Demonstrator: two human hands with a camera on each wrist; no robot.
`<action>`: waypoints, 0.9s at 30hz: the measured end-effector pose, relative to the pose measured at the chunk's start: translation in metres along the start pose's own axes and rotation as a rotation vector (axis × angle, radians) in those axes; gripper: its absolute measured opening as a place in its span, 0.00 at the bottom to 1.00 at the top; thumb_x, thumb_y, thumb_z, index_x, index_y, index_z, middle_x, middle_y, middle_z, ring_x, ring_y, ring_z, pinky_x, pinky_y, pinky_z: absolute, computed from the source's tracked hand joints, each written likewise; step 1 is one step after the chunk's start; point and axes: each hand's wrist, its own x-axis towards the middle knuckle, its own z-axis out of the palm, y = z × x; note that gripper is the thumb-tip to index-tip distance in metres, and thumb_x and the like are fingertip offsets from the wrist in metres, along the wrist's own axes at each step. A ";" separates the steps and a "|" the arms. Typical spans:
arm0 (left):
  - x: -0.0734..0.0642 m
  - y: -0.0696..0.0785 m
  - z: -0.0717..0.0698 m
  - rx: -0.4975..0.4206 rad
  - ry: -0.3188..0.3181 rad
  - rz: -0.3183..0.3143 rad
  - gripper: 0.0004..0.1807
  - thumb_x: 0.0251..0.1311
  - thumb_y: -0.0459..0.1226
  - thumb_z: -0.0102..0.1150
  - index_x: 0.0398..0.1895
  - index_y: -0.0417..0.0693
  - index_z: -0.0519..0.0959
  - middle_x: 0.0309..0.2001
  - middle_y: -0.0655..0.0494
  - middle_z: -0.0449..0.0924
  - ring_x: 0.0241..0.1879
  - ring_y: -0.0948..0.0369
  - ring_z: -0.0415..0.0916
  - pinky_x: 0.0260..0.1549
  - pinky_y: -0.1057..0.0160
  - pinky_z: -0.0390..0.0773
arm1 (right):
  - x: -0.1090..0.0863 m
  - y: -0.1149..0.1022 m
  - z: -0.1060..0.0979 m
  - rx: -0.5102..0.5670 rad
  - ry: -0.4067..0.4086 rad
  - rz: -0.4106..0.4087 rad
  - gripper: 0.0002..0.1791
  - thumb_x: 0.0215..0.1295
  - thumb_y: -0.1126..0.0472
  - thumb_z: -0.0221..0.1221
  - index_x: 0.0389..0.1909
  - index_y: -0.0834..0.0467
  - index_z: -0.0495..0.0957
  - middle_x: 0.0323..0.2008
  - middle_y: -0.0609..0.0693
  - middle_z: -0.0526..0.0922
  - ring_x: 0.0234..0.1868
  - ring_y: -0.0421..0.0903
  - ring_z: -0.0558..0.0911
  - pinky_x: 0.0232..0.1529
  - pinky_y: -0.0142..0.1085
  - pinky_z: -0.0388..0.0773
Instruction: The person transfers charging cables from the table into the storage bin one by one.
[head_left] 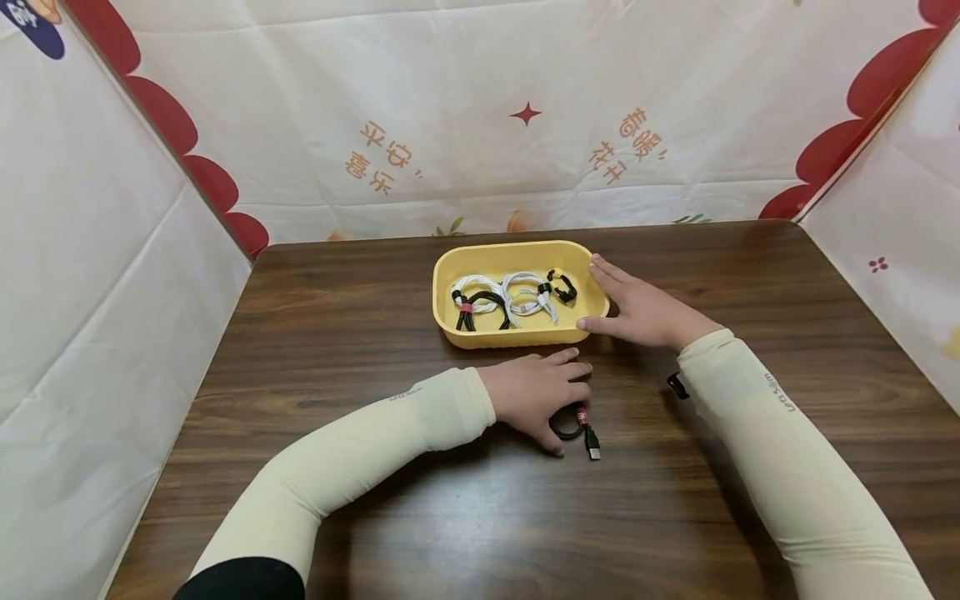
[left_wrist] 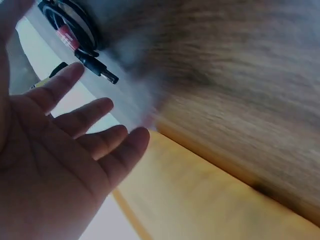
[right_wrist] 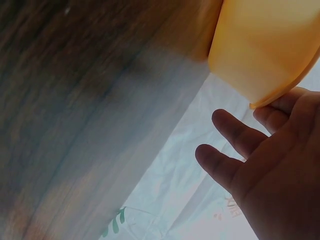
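My left hand (head_left: 534,395) is spread over the table in front of the basket, above a coiled black USB cable (head_left: 592,442) with a red tie. In the left wrist view its fingers are extended, and the black cable (left_wrist: 80,50) lies beyond them, showing a plug end. Fingers and thumb of my right hand (head_left: 643,312) spread around the right end of a yellow basket (head_left: 517,339), touching its rim. In the right wrist view, some fingertips meet the basket rim (right_wrist: 280,95) while two others stick out straight.
Inside the basket lie white coiled cables (head_left: 531,312), a black coiled cable (head_left: 487,297) with a red tie and a small black cable (head_left: 564,289). A printed white cloth (head_left: 465,100) hangs behind the brown wooden table (head_left: 330,308). A small black piece (head_left: 677,386) shows beside the right sleeve.
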 end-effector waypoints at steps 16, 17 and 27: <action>-0.006 -0.006 0.004 -0.027 -0.012 0.060 0.26 0.56 0.57 0.68 0.58 0.66 0.79 0.77 0.52 0.53 0.77 0.48 0.40 0.69 0.53 0.57 | 0.001 0.001 0.001 -0.004 -0.006 -0.006 0.55 0.67 0.31 0.54 0.78 0.64 0.43 0.79 0.55 0.37 0.77 0.60 0.47 0.71 0.56 0.52; -0.006 -0.007 0.004 -0.027 -0.003 0.066 0.25 0.55 0.57 0.69 0.56 0.66 0.80 0.77 0.52 0.53 0.77 0.48 0.40 0.69 0.53 0.57 | 0.001 0.001 0.000 -0.003 -0.007 -0.006 0.56 0.67 0.31 0.54 0.79 0.64 0.42 0.79 0.55 0.37 0.77 0.60 0.47 0.71 0.56 0.52; -0.020 -0.008 -0.004 0.064 0.085 0.117 0.27 0.55 0.60 0.66 0.58 0.68 0.79 0.77 0.57 0.53 0.78 0.52 0.35 0.72 0.47 0.49 | 0.001 0.002 0.001 -0.001 0.000 -0.010 0.55 0.67 0.32 0.54 0.79 0.64 0.42 0.79 0.55 0.37 0.77 0.60 0.47 0.71 0.56 0.53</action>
